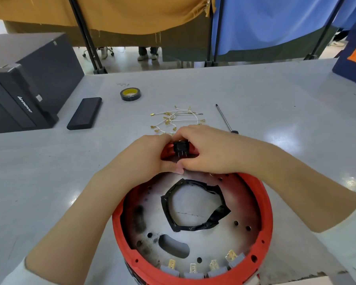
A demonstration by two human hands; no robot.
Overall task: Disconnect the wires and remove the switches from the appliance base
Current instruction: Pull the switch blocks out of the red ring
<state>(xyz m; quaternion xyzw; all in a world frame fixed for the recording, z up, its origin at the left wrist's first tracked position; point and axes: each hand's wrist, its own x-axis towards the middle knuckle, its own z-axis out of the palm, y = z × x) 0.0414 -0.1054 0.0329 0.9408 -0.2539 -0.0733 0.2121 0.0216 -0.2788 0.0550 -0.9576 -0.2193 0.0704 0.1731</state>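
Red round plastic appliance base [263,202] far rim hidden under left hand [150,155] and right hand [203,153]; fingers of both pinched small black rocker switch [180,148], metal prongs showing.

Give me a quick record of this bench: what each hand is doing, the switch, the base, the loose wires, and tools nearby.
left hand: grips the far rim of the base beside the switch
right hand: fingers curled over the switch
switch: black, prongs showing, at the far rim
base: red, open side up
wires: loose pile beyond the hands
tools: screwdriver, tape roll
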